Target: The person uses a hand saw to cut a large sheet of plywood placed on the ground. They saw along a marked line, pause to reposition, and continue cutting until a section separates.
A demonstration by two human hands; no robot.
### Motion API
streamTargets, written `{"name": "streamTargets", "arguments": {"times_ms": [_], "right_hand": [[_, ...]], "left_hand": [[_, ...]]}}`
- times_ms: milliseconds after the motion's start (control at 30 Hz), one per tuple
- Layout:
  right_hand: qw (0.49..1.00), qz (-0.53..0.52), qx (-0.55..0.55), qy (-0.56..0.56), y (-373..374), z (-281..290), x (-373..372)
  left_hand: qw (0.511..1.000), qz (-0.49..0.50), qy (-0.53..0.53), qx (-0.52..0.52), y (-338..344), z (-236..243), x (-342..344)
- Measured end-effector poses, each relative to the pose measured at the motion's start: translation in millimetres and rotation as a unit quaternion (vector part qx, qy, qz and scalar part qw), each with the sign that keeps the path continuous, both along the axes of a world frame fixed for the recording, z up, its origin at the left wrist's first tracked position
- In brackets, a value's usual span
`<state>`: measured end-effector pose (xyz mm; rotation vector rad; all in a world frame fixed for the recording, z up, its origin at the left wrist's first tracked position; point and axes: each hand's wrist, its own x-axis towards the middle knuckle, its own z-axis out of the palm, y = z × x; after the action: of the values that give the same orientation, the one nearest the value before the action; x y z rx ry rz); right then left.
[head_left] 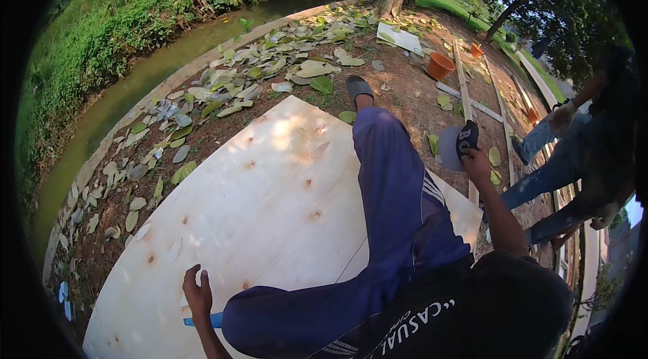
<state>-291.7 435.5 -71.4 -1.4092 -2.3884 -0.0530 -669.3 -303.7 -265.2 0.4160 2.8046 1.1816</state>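
Above the pale, knot-marked plywood sheet [256, 197] in the head view, our left hand [198, 293] hung loosely open near a flat blue strip [217, 320]. Our right hand [476, 164] gripped a black fabric cap with a grey brim [464, 141] above leaf-scattered brown soil [403, 97].

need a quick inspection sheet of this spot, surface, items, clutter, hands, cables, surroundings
Surface: pale board with brown knots, partly hidden by the wearer's legs
Job's things: cap, dark crown and grey brim; blue strip, partly hidden
Clutter: leaves scattered over the soil
Hands: left hand open, near the blue strip; right hand holds the cap
Cables: nothing seen
Surroundings: canal to the left; orange bucket ahead; another person to the right
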Motion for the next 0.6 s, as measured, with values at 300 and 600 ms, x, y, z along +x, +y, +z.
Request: {"name": "streamTargets", "arguments": {"times_ms": [300, 600], "right_hand": [[0.992, 0.039, 0.055, 0.111, 195.0, -73.3, -112.4], [0.989, 0.089, -0.117, 0.004, 382.1, -156.6, -357.0]], "left_hand": [[0.991, 0.043, -0.122, -0.03, 11.0, 32.0, -42.2], [0.941, -0.049, -0.048, -0.33, 251.8, 161.8, -206.5]]}}
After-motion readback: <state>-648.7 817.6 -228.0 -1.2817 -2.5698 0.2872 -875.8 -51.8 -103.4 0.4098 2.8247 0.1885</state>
